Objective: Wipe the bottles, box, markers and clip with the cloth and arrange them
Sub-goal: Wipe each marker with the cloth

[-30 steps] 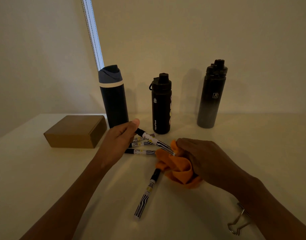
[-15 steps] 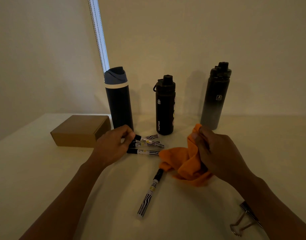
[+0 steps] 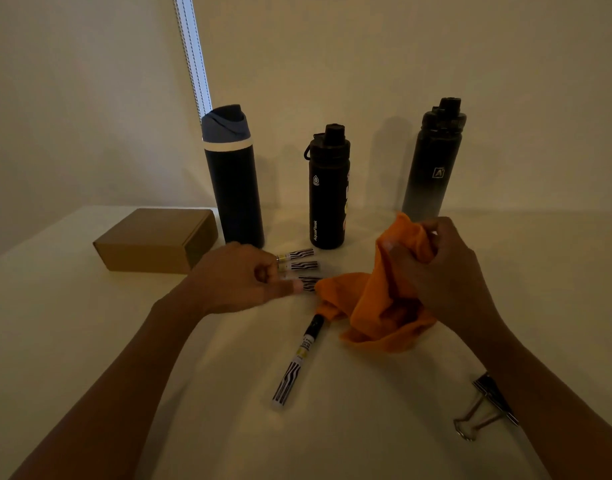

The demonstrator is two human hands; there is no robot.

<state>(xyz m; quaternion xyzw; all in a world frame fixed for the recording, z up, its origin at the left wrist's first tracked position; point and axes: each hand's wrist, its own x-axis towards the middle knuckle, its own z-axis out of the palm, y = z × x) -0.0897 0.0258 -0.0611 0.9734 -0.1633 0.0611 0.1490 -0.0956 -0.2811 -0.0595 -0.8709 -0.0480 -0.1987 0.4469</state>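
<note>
Gripping the bunched orange cloth (image 3: 377,306), right hand (image 3: 446,271) sits 3 o'clock of the marker row (image 3: 301,265); left hand (image 3: 235,278) curls there, grasp unclear. Trailing cloth may scatter that row.

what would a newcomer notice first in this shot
The bright orange cloth, bunched in the right hand at centre right, stands out most in the dim scene. Behind it, three dark bottles stand upright in a row at the back. The left hand sits at a tidy group of three striped markers, with a fourth marker lying apart, nearer the camera.
</note>
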